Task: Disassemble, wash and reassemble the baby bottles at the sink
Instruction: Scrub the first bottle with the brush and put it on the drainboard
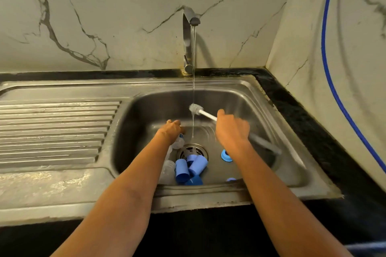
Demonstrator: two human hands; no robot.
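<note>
Stainless sink [208, 198] is holding loose blue caps [181, 170] and clear bottles [168, 170] by its near edge, the left hand [171, 131] is curling over one, grip unclear, and the right hand [231, 129] is clasping the brush [196, 109] under the tap [188, 37] stream, so washing seems to be starting, next needing a bottle lifted.

Blue caps [197, 166], clear bottles [168, 170] beside drain [201, 148]

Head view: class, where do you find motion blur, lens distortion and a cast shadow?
In the head view the right hand and the grey end of the bottle brush are motion-blurred, the sink rim bows from the wide lens, and the faucet throws a soft shadow on the wall.
</note>
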